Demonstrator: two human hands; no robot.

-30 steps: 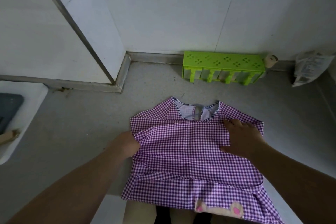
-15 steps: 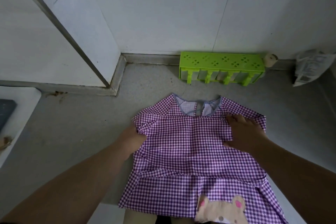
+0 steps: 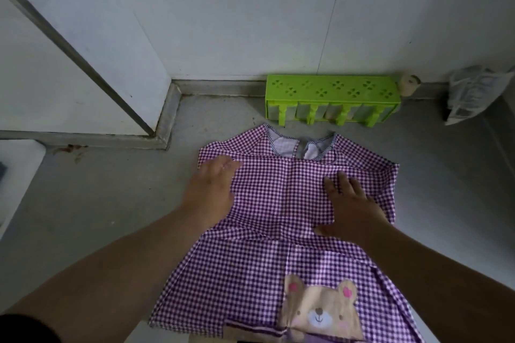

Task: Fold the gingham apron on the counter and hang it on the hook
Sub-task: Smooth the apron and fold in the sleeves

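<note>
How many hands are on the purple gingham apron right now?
2. The left hand lies flat on the gingham apron at its upper left edge; the right hand lies flat on its right side, fingers spread.

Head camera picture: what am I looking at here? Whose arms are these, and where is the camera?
There is no machine here. A person wears the camera on the head, so you look down along their own arms. On the grey counter lies a purple gingham apron with a bear patch. The left hand and the right hand both lie flat on the cloth, pressing it; neither has a grip on anything. Against the wall stand a green plastic rack and a crumpled packet. No hook is in view.
</note>
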